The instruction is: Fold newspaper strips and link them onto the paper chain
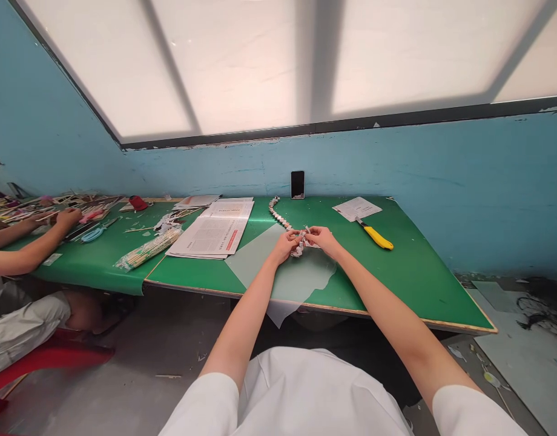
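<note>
A zigzag chain of folded newspaper (280,218) runs from the back of the green table toward me. Its near end is between my two hands, over a translucent plastic sheet (278,284) that hangs past the front edge. My left hand (286,245) is closed on the chain, with the fingers bent around its end. My right hand (322,238) pinches a folded paper strip (306,231) at the same spot. The fingers partly hide how the strip and chain meet.
Left of my hands lie stacked newspapers (212,230) and a bag of sticks (149,249). A yellow-handled knife (377,236) rests by a paper piece (358,208) at right. A phone (297,184) leans on the wall. Another person's hands (63,219) work at far left.
</note>
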Tool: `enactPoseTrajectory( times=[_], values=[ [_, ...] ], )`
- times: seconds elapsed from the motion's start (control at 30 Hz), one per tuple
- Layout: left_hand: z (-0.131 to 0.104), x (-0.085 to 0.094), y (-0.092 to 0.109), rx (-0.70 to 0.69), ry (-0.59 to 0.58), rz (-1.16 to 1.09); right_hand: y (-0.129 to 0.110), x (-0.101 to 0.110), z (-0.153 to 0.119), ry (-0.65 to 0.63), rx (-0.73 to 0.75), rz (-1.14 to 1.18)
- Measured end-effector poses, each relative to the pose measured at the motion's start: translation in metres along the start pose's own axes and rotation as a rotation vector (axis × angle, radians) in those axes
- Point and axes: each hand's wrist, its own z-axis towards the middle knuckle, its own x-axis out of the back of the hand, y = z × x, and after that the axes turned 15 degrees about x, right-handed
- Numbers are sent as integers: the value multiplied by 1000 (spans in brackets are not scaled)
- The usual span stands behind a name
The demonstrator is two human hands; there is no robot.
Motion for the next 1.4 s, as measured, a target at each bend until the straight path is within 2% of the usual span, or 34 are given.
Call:
enactPoseTrajectory(
  times=[0.23,0.43,0.73,1.2,1.4],
  values=[
    [1,-1,4,57,64,-129,-7,7,0,12,53,49],
    [0,-1,6,69,63,-204,-21,8,-6,-75,149,57],
    [-1,-2,6,57,37,-173,-23,5,-9,-116,165,49],
    [0,-1,4,37,36,-136,-27,-1,-12,-44,245,-72],
    [-2,-2,5,36,37,-102,-31,-2,-15,-55,263,-100]
  ],
)
